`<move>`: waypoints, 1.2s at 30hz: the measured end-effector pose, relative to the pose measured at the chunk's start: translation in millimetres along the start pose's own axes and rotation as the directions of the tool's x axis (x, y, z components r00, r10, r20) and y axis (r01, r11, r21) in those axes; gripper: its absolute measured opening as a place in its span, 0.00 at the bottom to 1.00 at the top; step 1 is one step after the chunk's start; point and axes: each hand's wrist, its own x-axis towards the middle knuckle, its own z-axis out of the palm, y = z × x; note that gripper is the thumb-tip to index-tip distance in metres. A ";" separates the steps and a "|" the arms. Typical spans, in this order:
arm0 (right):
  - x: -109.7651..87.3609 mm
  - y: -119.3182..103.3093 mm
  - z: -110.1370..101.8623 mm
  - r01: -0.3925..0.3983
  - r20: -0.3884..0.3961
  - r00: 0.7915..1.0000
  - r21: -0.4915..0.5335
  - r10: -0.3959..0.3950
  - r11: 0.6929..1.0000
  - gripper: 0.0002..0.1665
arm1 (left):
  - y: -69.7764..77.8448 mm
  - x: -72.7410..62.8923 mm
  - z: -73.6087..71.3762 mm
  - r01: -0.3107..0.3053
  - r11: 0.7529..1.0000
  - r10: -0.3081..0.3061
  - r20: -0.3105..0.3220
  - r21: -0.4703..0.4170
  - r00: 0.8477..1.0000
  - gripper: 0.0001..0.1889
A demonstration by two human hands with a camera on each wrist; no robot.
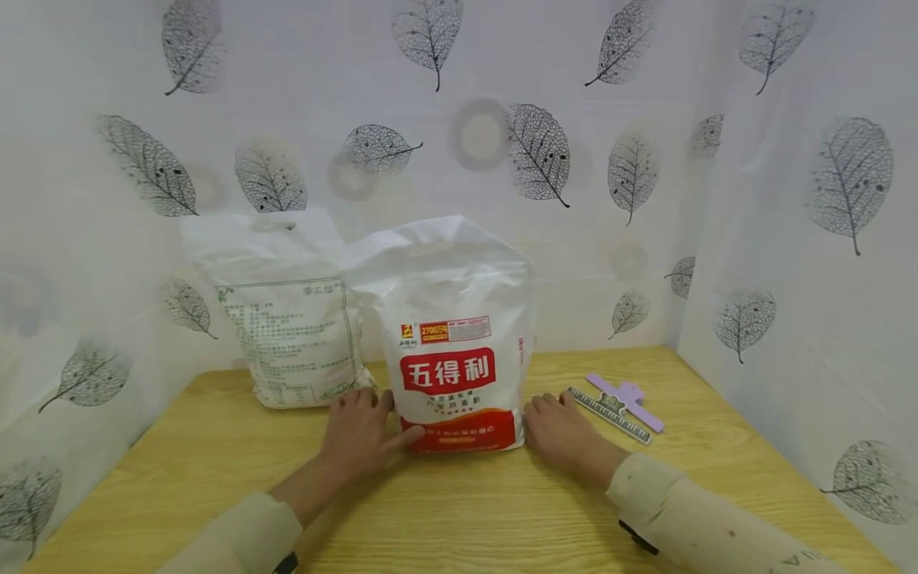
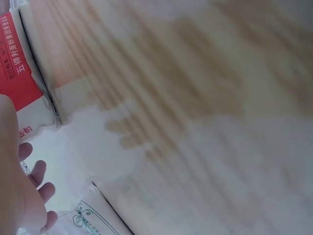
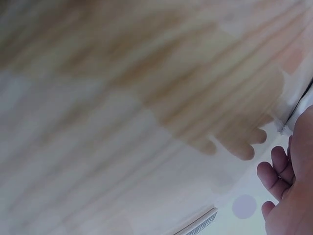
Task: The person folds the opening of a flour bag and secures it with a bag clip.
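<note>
A white flour bag with red panels and Chinese print stands upright on the table. At its lower left side is my left hand, the thumb reaching across the bag's front bottom. My right hand lies by the lower right side, its fingers near or touching the bag. The left wrist view shows the fingers spread and slightly bent beside the bag's red panel. Loosely bent fingers of the right hand appear in the right wrist view. Neither hand grips anything that I can see.
Behind on the left stands a second white bag with green print. Right of my right hand lie a silver, ornate bar-shaped clip and a purple clip. The wooden table is enclosed by leaf-patterned sheets.
</note>
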 end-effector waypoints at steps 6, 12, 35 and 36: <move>-1.9 3.6 -0.1 0.012 -0.017 1.000 -0.017 -0.012 1.000 0.11 | 2.7 2.3 -2.7 -0.027 0.999 0.027 0.003 0.047 1.000 0.47; -1.7 5.2 -3.6 0.017 -0.019 1.000 -0.039 -0.018 0.999 0.10 | 3.0 3.3 -4.2 -0.046 0.997 0.048 -0.023 0.057 0.999 0.45; 5.1 42.9 -49.1 0.020 -0.065 0.998 0.186 -0.008 0.982 0.09 | -10.0 2.6 -44.0 -0.263 0.957 0.287 -0.266 0.123 0.920 0.26; 6.3 45.1 -52.3 0.020 -0.072 0.997 0.184 -0.007 0.983 0.09 | -10.9 3.2 -46.5 -0.271 0.954 0.297 -0.285 0.126 0.911 0.26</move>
